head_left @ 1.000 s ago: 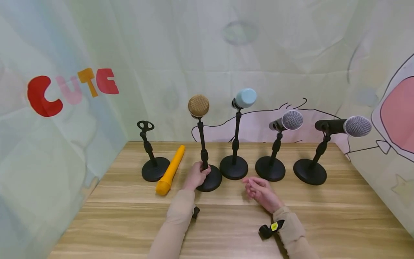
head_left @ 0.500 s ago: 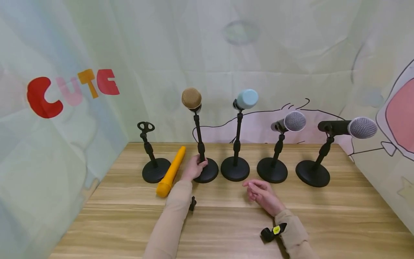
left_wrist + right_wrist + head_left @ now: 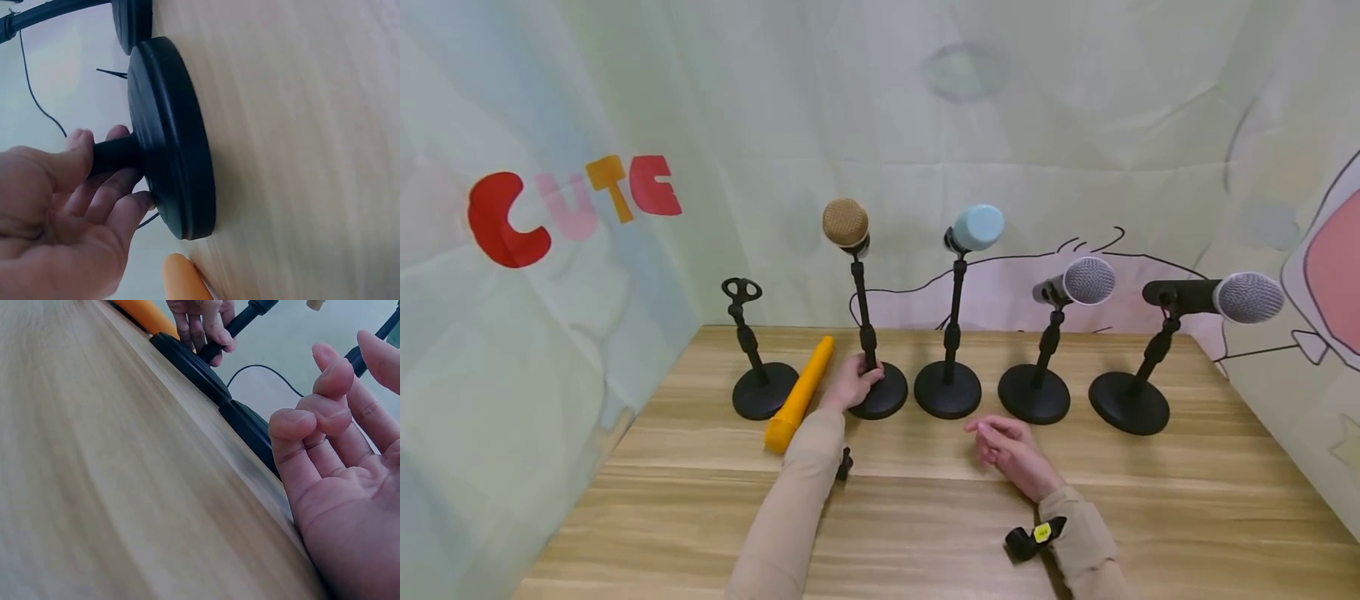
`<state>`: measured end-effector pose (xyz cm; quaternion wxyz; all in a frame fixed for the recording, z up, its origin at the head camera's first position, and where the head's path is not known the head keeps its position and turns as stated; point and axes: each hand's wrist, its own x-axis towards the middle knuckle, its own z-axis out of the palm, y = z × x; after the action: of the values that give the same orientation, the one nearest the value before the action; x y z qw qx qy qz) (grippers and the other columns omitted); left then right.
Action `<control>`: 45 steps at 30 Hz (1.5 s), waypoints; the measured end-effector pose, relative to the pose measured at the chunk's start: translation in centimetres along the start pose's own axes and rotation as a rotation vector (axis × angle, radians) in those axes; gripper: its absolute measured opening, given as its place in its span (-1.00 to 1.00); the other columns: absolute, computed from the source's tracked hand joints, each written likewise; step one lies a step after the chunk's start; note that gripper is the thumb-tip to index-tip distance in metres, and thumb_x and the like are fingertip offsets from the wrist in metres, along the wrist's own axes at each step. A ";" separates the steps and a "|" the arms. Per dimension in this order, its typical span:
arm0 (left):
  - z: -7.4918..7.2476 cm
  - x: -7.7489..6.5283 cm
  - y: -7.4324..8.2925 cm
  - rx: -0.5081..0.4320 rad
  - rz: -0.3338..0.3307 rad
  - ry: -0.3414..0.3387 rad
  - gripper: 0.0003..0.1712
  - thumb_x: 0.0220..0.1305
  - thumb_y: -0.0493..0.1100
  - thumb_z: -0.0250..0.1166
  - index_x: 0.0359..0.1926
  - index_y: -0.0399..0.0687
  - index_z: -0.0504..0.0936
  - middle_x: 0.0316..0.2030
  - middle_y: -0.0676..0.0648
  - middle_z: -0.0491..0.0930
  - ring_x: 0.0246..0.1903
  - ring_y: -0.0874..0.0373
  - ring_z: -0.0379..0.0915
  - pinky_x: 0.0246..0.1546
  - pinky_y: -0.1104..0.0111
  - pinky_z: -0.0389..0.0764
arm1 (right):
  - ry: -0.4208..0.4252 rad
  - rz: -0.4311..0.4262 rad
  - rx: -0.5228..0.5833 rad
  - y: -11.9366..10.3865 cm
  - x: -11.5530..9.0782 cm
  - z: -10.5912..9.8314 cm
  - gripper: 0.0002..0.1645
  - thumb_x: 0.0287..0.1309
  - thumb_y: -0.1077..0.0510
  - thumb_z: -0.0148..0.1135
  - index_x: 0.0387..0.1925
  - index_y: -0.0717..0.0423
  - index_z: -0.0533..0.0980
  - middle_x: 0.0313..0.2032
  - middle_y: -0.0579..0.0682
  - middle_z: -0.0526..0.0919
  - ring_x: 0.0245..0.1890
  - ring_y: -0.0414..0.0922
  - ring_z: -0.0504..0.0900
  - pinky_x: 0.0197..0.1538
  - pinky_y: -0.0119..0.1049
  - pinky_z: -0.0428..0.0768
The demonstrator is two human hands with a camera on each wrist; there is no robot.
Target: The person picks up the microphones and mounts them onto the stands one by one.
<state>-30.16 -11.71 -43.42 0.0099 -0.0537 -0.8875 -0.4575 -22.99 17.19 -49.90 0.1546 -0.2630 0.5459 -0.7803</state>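
My left hand (image 3: 850, 383) grips the lower pole of a black microphone stand (image 3: 169, 137), thumb on one side and fingers round the other, just above its round base. A microphone with a gold mesh head (image 3: 846, 222) sits in the clip at the top of this stand. The base stands on the wooden table beside the neighbouring stand. My right hand (image 3: 1015, 454) holds nothing; its fingers are loosely curled above the table, in front of the stands, and the right wrist view shows the palm (image 3: 356, 500) with bent fingers.
To the left, a stand with a vacant clip (image 3: 742, 290) has an orange microphone (image 3: 801, 396) lying beside it. Rightward stand a light blue-headed microphone (image 3: 979, 227) and two silver-mesh ones (image 3: 1088, 281), each on its stand. A printed curtain (image 3: 820, 100) hangs behind the table (image 3: 925, 533).
My left hand has moved the gold-headed microphone's stand back and slightly left, into line with the others. The right hand has stayed nearly in place.
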 end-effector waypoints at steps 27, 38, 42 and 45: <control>-0.9 -4.9 -0.4 -0.074 0.076 -0.022 -0.34 0.43 -0.24 0.22 0.39 -0.47 0.18 0.37 -0.49 0.29 0.40 -0.35 0.23 0.46 -0.09 0.22 | 0.002 -0.008 0.025 0.0 0.3 0.0 -0.58 0.55 0.30 -0.16 -0.07 -0.01 0.66 -0.43 -0.19 0.53 -0.43 -0.27 0.43 -0.32 -0.44 0.40; -1.5 -8.2 -0.6 -0.071 0.107 0.067 -0.43 0.42 -0.22 0.24 0.36 -0.30 0.33 0.33 -0.34 0.44 0.35 -0.25 0.35 0.43 -0.10 0.26 | 0.000 -0.002 0.014 0.0 0.2 0.0 -0.56 0.55 0.30 -0.17 -0.07 -0.05 0.66 -0.42 -0.20 0.54 -0.42 -0.27 0.44 -0.30 -0.46 0.44; -1.9 -9.2 -0.6 -0.063 0.132 0.122 -0.50 0.41 -0.25 0.25 0.31 -0.25 0.42 0.26 -0.28 0.52 0.26 -0.23 0.44 0.39 -0.09 0.32 | 0.005 0.005 0.011 -0.1 0.2 0.0 -0.57 0.55 0.29 -0.16 -0.07 -0.04 0.66 -0.42 -0.20 0.55 -0.42 -0.27 0.45 -0.30 -0.46 0.45; -2.6 -9.7 -0.8 -0.051 0.156 0.171 -0.55 0.39 -0.25 0.27 0.26 -0.23 0.48 0.21 -0.24 0.57 0.19 -0.19 0.48 0.33 -0.06 0.39 | 0.003 0.004 0.013 0.0 0.1 0.1 -0.58 0.55 0.29 -0.15 -0.06 -0.03 0.66 -0.42 -0.19 0.55 -0.41 -0.27 0.45 -0.30 -0.46 0.44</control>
<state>-20.65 -15.07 -43.22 0.1197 -0.0838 -0.8646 -0.4808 -23.05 17.07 -49.80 0.1569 -0.2598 0.5416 -0.7839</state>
